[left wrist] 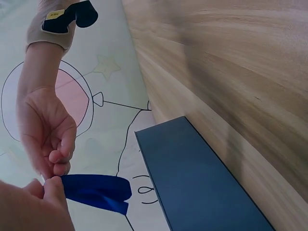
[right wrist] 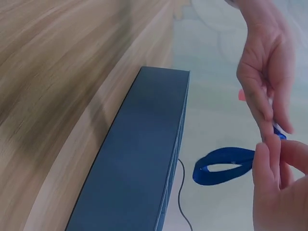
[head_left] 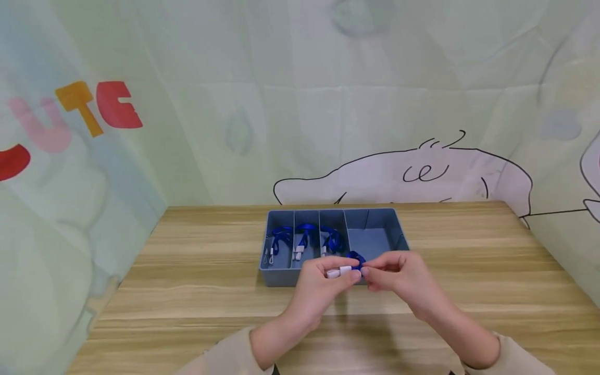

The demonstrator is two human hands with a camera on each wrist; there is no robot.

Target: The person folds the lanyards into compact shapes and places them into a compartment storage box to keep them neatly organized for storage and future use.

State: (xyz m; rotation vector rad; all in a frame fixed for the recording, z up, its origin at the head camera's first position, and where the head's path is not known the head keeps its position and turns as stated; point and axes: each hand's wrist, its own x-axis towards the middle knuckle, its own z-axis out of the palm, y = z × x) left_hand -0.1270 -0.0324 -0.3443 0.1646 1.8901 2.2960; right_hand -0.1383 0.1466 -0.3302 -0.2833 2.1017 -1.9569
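Observation:
A folded blue lanyard (head_left: 356, 258) with a white clip end (head_left: 338, 272) is held up between both hands, over the near edge of a grey-blue divided box (head_left: 281, 278). My left hand (head_left: 319, 284) pinches it near the white end, thumb below and fingers above. Close beside it, my right hand (head_left: 405, 273) pinches the blue strap between thumb and fingertips. In the right wrist view the strap (right wrist: 224, 156) forms a loop extending from the fingertips. Other blue lanyards lie in the box's left (head_left: 283, 235), second (head_left: 305, 234) and third (head_left: 334, 240) narrow compartments.
The wide right compartment (head_left: 372, 237) shows its bare floor. Thin dividers separate the compartments. The box stands toward the back of a wood-grain table (head_left: 197, 291), with a printed cloth backdrop (head_left: 211, 130) behind it and at both sides.

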